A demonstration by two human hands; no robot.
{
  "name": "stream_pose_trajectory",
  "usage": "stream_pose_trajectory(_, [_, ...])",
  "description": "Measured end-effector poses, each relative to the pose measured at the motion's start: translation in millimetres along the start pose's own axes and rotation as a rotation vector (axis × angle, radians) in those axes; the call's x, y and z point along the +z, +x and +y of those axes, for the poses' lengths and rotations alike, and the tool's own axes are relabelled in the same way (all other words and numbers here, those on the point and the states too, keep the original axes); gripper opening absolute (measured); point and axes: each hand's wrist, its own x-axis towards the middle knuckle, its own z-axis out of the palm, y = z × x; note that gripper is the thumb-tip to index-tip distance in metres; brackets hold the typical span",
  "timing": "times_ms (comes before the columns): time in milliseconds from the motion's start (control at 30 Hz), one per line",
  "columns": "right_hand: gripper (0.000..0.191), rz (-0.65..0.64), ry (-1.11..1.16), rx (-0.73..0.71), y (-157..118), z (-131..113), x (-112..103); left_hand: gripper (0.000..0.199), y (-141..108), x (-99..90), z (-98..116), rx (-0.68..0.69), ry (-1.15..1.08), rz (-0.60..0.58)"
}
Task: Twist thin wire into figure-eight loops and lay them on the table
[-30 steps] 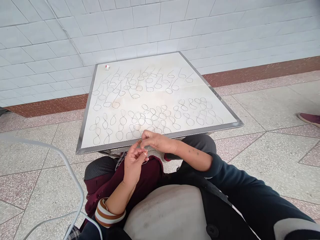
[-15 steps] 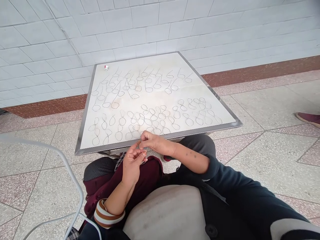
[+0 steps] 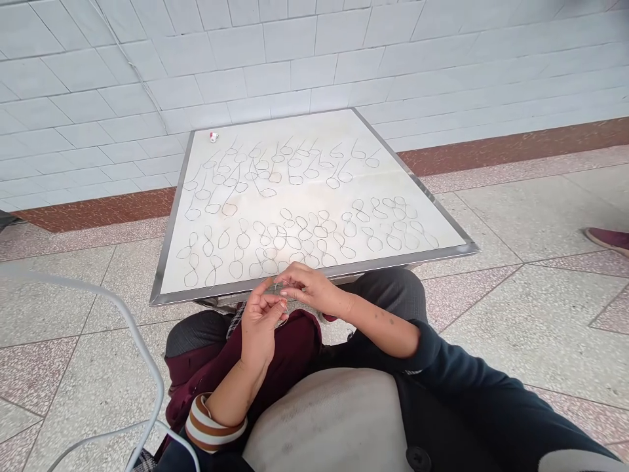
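Low over my lap, by the table's near edge, my left hand [image 3: 260,321] is closed in a pinch on a thin wire [image 3: 286,317], part of which curves in a loop below the fingertips. My right hand [image 3: 314,290] reaches in from the right, thumb and fingers closed around the upper part of the same wire. Fingers cover much of the wire between the hands. Just beyond them, on the white table [image 3: 314,196], lie rows of thin wire figure-eight shapes [image 3: 236,255]. Farther back are many single wire loops with straight tails [image 3: 228,208].
A small red-and-white object [image 3: 213,137] sits in the table's far left corner. The metal table rim [image 3: 206,290] runs close before my hands. A grey bent tube [image 3: 142,341] stands at lower left. A tiled wall [image 3: 289,46] rises behind; someone's shoe [image 3: 607,239] shows at right.
My right hand's fingers have straightened somewhat and turned lower at the wire, showing a small upper loop. My left hand keeps its pinch. The view has shifted slightly.
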Motion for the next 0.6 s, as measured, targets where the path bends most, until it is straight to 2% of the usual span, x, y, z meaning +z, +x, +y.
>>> stream_pose_trajectory(133, [0.021, 0.071, -0.050, -0.133, -4.6, 4.6, 4.1, 0.050, 0.1, -0.4, -2.5, -0.017, 0.002, 0.003])
stream_pose_trajectory(300, [0.031, 0.041, -0.040, -0.185, -2.8, 4.1, 5.9, 0.048, -0.4, 1.0, -2.4, -0.037, -0.019, -0.001])
stream_pose_trajectory(433, [0.033, -0.003, -0.091, -0.126, -3.2, 0.3, 8.8, 0.054, -0.9, 2.3, -1.0, -0.045, -0.022, -0.003])
stream_pose_trajectory(600, [0.013, -0.087, -0.149, 0.030, -4.3, -5.8, 13.2, 0.062, -0.2, 0.2, -7.6, 0.004, -0.011, -0.033])
